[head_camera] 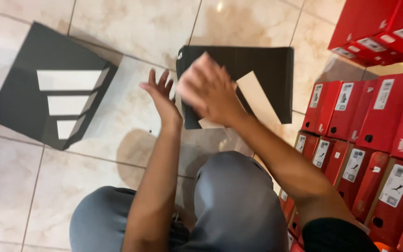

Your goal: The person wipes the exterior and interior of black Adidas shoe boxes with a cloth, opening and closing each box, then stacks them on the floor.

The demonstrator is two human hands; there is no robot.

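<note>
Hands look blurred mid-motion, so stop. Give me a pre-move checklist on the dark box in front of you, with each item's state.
1. Right hand on the dark box: cannot tell; it is blurred and overlaps the box's left end.
2. Left hand free: ok; fingers spread, nothing in it.
3. Dark box resting on the tile floor: ok.
4. Second dark box with pale stripes apart from the hands: ok; it lies to the left, untouched.
5. Red boxes apart from the dark box: ok; a strip of floor shows between them.
</note>
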